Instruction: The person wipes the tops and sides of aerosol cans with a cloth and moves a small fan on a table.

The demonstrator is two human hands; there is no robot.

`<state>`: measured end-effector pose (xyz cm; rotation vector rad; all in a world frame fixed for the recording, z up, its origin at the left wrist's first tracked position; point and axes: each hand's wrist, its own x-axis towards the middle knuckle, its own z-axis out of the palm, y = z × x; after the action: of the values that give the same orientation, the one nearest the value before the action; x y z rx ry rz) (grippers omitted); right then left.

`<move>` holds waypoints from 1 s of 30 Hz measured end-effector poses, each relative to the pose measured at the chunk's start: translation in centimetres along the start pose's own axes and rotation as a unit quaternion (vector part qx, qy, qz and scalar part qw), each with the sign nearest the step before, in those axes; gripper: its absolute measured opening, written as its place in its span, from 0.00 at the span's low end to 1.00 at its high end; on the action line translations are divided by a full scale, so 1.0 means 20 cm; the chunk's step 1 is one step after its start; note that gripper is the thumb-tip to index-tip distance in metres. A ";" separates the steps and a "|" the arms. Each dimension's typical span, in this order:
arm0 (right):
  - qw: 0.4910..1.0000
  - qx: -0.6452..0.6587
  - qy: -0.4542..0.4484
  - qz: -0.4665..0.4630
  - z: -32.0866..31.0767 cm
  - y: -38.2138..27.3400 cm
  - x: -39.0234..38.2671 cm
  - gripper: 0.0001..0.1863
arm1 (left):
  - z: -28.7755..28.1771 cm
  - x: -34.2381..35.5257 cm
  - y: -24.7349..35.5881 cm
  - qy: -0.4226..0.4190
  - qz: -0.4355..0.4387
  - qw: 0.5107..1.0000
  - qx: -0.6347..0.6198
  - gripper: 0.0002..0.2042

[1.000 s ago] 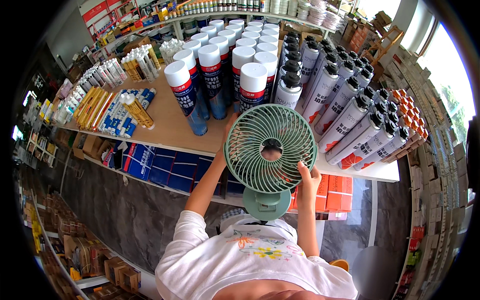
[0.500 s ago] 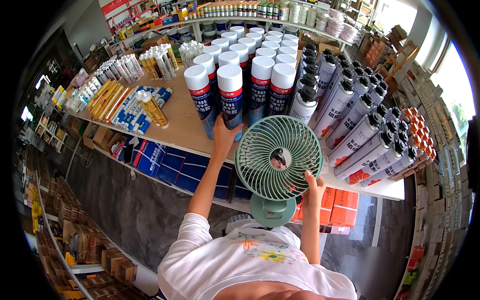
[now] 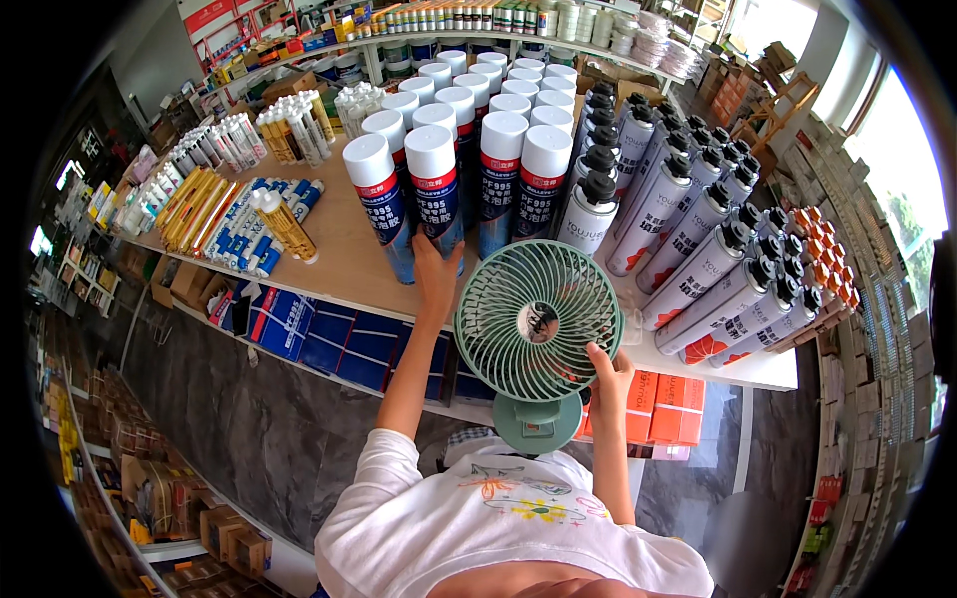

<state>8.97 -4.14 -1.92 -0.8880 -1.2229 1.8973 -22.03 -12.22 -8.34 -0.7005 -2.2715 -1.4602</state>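
In the head view, my left hand (image 3: pixel 436 271) was curled around the lower part of a white-capped blue can (image 3: pixel 435 199) at the front of its cluster on the counter (image 3: pixel 344 261). My right hand (image 3: pixel 612 373) was closed on the right rim of the green fan (image 3: pixel 538 324), which I held upright before the counter's near edge.

And there's white print on navy cans (image 3: pixel 496 204) at twelve o'clock, dark characters on pale cans (image 3: pixel 686 236) at two!

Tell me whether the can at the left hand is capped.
Capped: a white cap covers the top of the blue can at the left hand.
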 end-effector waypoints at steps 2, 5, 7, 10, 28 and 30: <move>1.000 0.015 -0.004 0.007 0.00 0.03 0.02 0.18 | -0.01 -0.02 0.03 -0.001 0.012 1.000 -0.006 0.35; 1.000 -0.001 -0.014 0.012 0.03 0.03 0.03 0.17 | -0.05 -0.10 0.06 0.001 0.033 0.999 -0.001 0.34; 1.000 0.008 -0.021 0.014 0.04 0.03 0.03 0.17 | -0.10 -0.22 0.07 -0.002 0.044 0.999 0.006 0.33; 0.999 0.018 -0.033 0.018 0.08 0.05 0.05 0.17 | -0.28 -0.37 0.03 -0.066 0.006 0.976 -0.208 0.29; 0.987 -0.066 -0.139 -0.054 0.37 0.33 0.48 0.31 | -0.48 -0.23 0.02 -0.210 -0.039 0.894 -0.393 0.26; 0.965 -0.130 -0.177 -0.144 0.29 0.46 0.57 0.32 | -0.47 -0.22 0.05 -0.226 -0.048 0.892 -0.389 0.27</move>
<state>-3.49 -0.10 -10.69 -0.4717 -1.7446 1.7269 -17.70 -21.48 -6.11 -1.2741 -1.9652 -2.5124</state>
